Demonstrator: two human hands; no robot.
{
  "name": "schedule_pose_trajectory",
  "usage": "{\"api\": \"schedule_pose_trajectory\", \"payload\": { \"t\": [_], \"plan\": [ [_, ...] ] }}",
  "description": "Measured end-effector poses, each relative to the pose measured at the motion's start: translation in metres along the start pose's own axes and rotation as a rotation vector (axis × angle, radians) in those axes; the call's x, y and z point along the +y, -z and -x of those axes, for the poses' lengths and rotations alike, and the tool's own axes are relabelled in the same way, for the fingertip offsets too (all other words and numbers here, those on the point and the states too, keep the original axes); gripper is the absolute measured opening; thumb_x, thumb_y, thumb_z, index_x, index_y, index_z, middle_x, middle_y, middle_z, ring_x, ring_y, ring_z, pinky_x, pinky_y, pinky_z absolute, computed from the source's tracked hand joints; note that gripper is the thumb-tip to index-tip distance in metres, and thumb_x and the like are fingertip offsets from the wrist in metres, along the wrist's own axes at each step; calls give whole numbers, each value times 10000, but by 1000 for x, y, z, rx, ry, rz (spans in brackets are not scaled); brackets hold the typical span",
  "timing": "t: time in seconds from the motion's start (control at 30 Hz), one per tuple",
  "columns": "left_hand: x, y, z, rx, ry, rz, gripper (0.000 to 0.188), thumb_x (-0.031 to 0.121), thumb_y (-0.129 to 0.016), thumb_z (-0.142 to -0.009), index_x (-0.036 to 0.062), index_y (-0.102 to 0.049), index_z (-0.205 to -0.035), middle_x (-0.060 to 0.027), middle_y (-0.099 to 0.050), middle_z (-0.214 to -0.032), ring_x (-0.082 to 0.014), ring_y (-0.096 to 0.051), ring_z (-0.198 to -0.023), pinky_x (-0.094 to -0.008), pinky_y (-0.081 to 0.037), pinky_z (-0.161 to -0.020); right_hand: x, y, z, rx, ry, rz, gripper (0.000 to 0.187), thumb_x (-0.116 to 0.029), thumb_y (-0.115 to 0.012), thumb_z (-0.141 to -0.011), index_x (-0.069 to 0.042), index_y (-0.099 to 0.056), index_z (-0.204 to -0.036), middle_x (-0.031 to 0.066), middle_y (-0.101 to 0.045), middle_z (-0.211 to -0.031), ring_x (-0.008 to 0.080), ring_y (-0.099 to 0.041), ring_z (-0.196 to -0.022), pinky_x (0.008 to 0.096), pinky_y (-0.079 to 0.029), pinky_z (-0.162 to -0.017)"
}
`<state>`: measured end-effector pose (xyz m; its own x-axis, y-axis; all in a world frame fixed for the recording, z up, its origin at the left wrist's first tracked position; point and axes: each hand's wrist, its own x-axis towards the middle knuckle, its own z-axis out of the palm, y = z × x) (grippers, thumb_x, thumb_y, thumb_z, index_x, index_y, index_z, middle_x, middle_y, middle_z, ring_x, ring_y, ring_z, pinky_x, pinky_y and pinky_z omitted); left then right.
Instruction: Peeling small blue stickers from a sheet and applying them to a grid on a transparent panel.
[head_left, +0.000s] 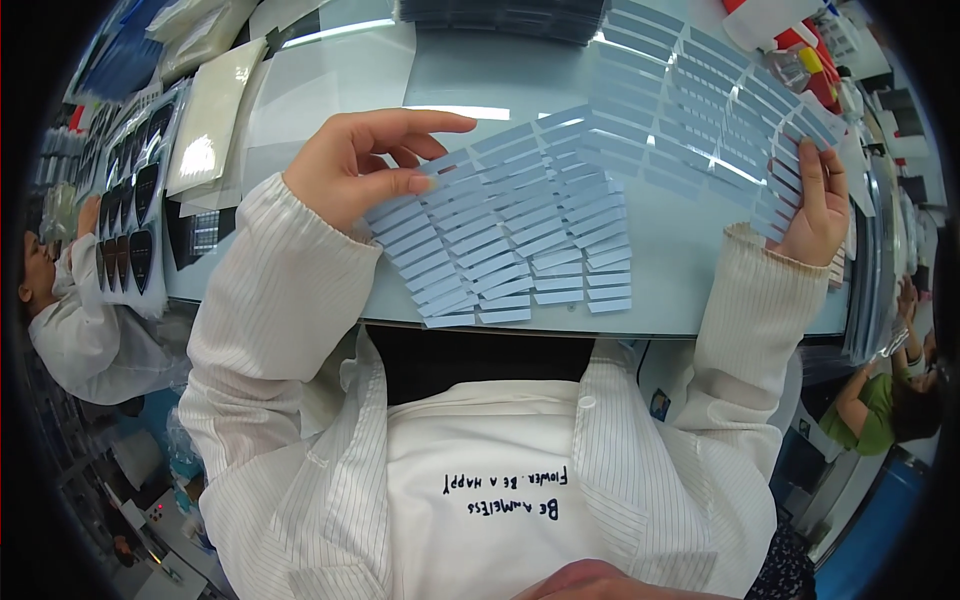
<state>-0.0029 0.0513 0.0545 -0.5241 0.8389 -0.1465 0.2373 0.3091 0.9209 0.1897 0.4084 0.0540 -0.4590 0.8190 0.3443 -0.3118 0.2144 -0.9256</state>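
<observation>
My right hand [815, 205] pinches the right edge of a thin clear sheet with rows of pale strips [690, 110]. That sheet curves up off the table and reflects the light. My left hand [375, 165] has its index finger stretched out and its thumb at the upper left corner of a fanned pile of similar strip sheets [500, 235]. The fingers are apart, and nothing is gripped between them. The pile lies on the glass-topped table [660, 290] near its front edge, its sheets overlapping at slightly different angles.
A dark stack [500, 15] stands at the table's far edge. To the left lie a cream packet [215, 115], white paper [335, 75] and a sheet of dark shield-shaped pieces [140, 200]. Bottles [795, 65] stand far right. Other people sit at both sides.
</observation>
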Motion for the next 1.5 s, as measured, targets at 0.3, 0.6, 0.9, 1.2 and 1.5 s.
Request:
{"api": "schedule_pose_trajectory", "payload": {
  "t": [0.3, 0.6, 0.9, 1.2, 1.5],
  "plan": [
    [-5, -1, -8, 30, 65, -16, 469, -47, -670, -822, 145, -674, -1250, -78, -719, -1012, -132, -607, -826, -336, -558, -828, 3, 15, -3, 10, -4, -15, 201, -78, -707, -900, -25, -626, -1076, 106, -710, -1004, 154, -696, -828, 250, -584, -714],
    [-3, 2, -8, 36, -4, 59, 418, -45, -647, -824, 104, -685, -1212, -80, -725, -1013, -144, -641, -899, -344, -542, -877, 6, 18, -1, 54, -53, -13, 192, -88, -711, -899, -42, -632, -1069, 94, -710, -998, 146, -690, -839, 230, -568, -731],
    [-4, -5, -12, -56, 95, 170, 377, 22, -651, -858, 58, -653, -1234, -109, -704, -1048, -192, -672, -920, -303, -526, -850, 11, 14, 3, 33, -62, -45, 187, -75, -725, -886, -54, -635, -1049, 73, -707, -972, 137, -679, -848, 228, -553, -735],
    [11, -34, 3, 103, -48, -573, 729, 133, -865, -662, 57, -558, -1319, -147, -574, -1195, -268, -579, -1080, -377, -490, -944, 19, 12, 2, 21, -105, -50, 204, -37, -705, -889, -31, -617, -1073, 91, -705, -957, 151, -685, -808, 261, -586, -686],
    [29, -42, -9, -58, 261, -737, 971, 319, -969, -524, 36, -475, -1310, -130, -497, -1204, -278, -495, -1183, -380, -441, -1035, 24, 45, -30, -18, -66, 3, 273, -47, -721, -879, -14, -605, -1124, 83, -698, -982, 141, -677, -847, 253, -563, -771]
  ]
}}
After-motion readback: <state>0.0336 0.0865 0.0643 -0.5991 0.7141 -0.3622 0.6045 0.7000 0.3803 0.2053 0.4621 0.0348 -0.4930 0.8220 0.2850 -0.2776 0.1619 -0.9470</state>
